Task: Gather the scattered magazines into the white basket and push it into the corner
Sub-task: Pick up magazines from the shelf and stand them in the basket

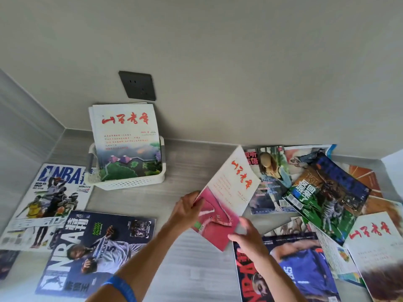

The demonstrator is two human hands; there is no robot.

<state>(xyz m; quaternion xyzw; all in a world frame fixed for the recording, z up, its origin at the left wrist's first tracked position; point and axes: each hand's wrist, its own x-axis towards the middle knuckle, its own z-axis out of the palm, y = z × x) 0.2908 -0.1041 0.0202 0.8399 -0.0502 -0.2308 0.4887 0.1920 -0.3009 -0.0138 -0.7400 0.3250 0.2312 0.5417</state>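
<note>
Forearms reach in from below, the left one wearing a blue wristband (122, 286). Largest is the grey floor (185, 269), strewn with magazines: two NBA issues (72, 243) lie at the left, and an overlapping heap (322, 192) sits at the right. Smaller, the white basket (130, 182) stands near the corner but not yet in it, with at least one magazine (126, 140) upright inside. Smaller still, the pink magazine (226, 199) is lifted off the floor; the left hand (187, 210) pinches its edge, while the right hand (248, 238) hovers spread beside its lower corner, blurred. Judging by this, most gathering remains, then the push.
</note>
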